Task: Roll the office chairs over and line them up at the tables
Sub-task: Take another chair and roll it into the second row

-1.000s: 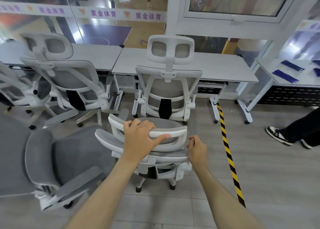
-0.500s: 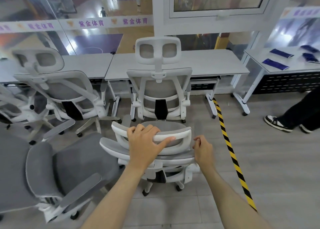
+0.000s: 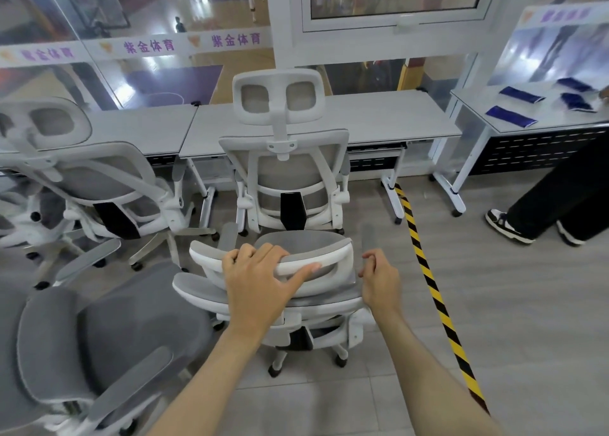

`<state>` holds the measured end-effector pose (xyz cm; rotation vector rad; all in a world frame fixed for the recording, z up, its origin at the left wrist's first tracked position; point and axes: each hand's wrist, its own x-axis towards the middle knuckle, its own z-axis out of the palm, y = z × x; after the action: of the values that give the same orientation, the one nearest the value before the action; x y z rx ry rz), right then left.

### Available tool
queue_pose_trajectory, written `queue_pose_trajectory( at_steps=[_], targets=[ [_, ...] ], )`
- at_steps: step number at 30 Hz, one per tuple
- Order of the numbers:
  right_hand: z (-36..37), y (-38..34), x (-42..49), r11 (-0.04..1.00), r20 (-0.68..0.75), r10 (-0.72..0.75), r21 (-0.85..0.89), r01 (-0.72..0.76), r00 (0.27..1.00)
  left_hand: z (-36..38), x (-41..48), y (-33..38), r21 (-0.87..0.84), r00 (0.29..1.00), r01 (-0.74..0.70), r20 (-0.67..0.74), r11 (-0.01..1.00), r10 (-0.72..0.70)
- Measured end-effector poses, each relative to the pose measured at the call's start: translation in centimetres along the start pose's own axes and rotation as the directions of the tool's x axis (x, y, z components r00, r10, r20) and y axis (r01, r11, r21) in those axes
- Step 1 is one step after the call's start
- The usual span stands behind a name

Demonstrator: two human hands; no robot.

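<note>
My left hand (image 3: 260,284) grips the top bar of the headrest of a white and grey office chair (image 3: 329,257) right in front of me. At the right edge of that chair's backrest, my right hand (image 3: 380,284) holds on with curled fingers. A second white chair (image 3: 283,158) with a tall headrest stands pushed in at the long grey table (image 3: 379,115), just ahead of the one I hold. Left of it, a third white chair (image 3: 99,172) is turned at an angle at the neighbouring table.
A grey chair (image 3: 99,336) sits close at my lower left, with more chairs behind it. Yellow-black tape (image 3: 435,290) runs along the floor on the right. A person's legs (image 3: 543,211) stand by the right table (image 3: 527,129), which carries blue pads (image 3: 509,115).
The chair I hold has rolled a little forward toward the chair at the table. Both hands keep their places on it.
</note>
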<state>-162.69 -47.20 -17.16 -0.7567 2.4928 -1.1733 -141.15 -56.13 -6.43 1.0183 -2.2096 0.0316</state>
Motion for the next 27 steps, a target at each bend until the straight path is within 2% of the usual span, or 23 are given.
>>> queue_pose_trajectory(
  at_steps=[7, 17, 27],
  targets=[
    [0.2, -1.2, 1.6, 0.998, 0.021, -0.004, 0.062, 0.003, 1.000, 1.0, 1.5, 0.1, 0.061, 1.000, 0.021, -0.018, 0.998, -0.020],
    [0.0, -1.3, 2.0, 0.990, 0.003, 0.030, 0.138, -0.030, 1.000, 1.7, 2.1, 0.2, 0.044, 0.996, -0.024, -0.084, 0.999, 0.028],
    [-0.1, -1.2, 1.6, 0.990, -0.031, 0.019, 0.139, -0.014, 0.999, 1.8, 2.0, 0.6, 0.046, 0.994, -0.004, -0.113, 0.999, 0.009]
  ],
)
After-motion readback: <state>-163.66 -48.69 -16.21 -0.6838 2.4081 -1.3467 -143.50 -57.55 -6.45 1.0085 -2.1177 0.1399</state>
